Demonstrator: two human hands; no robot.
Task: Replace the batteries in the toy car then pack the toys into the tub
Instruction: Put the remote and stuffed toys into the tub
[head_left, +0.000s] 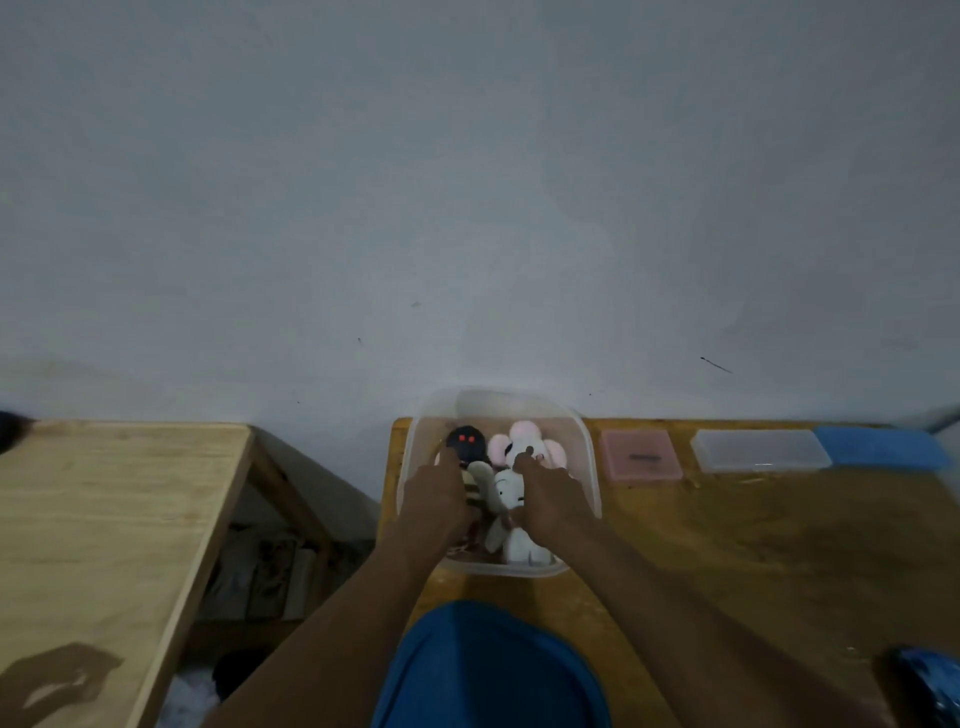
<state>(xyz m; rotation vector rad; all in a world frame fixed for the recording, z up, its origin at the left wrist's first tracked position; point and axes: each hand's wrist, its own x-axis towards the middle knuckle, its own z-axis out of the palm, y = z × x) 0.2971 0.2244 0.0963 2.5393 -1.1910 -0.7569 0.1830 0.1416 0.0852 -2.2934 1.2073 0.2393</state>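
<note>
Toy car, dark blue and blurred, lies at the near right corner of the darker wooden table, well apart from both hands. A clear plastic tub stands at the table's far left corner, against the grey wall. Inside the tub are a black plush toy with red eyes, a pink-and-white plush toy, a white plush toy and a striped toy only partly visible. The left hand reaches into the tub's left side, forefinger extended and touching the black plush toy; whether it grips anything cannot be told. The right hand reaches into the right side, forefinger extended near the pink-and-white toy, remaining fingers curled against the white plush toy; a firm grip cannot be confirmed. Along the far edge, right of the tub, lie a pink case, a clear case and a blue case. A lighter wooden table stands apart to the left.
</note>
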